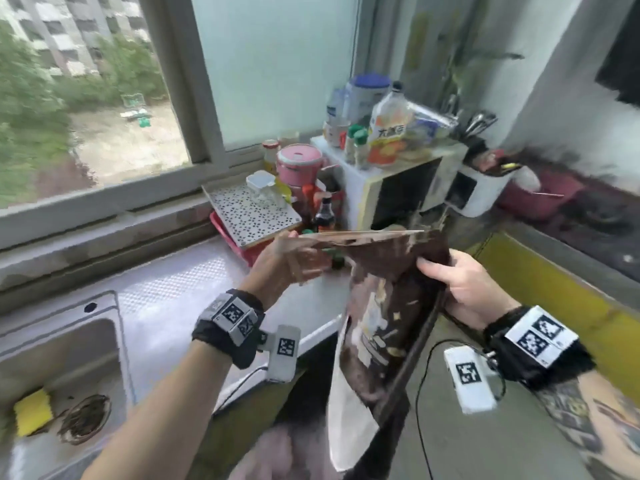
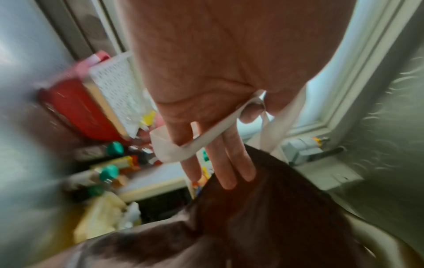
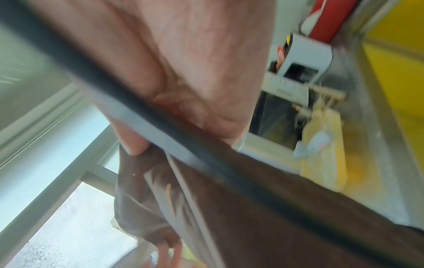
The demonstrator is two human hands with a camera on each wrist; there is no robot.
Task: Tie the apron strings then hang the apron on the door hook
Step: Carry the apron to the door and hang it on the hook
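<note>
Brown apron (image 1: 388, 306): being held up over the counter (image 1: 194, 299) front edge. Right hand (image 1: 460, 285) fingers being clamped on its top fabric. White string (image 2: 206, 137): being looped round left hand (image 2: 206, 72) fingers (image 2: 229, 163), fingers extended, slightly apart.

Brown cloth apron (image 1: 388, 299), embossed metal counter (image 1: 180, 292)

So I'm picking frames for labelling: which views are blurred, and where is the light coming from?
Head view: daylight from the window; left hand and apron motion-smeared, edges bent by the wide lens. Left wrist view: left side streaked, white string over the fingers fairly sharp. Right wrist view: blurred throughout, with bright window glare lower left; right hand soft.
</note>
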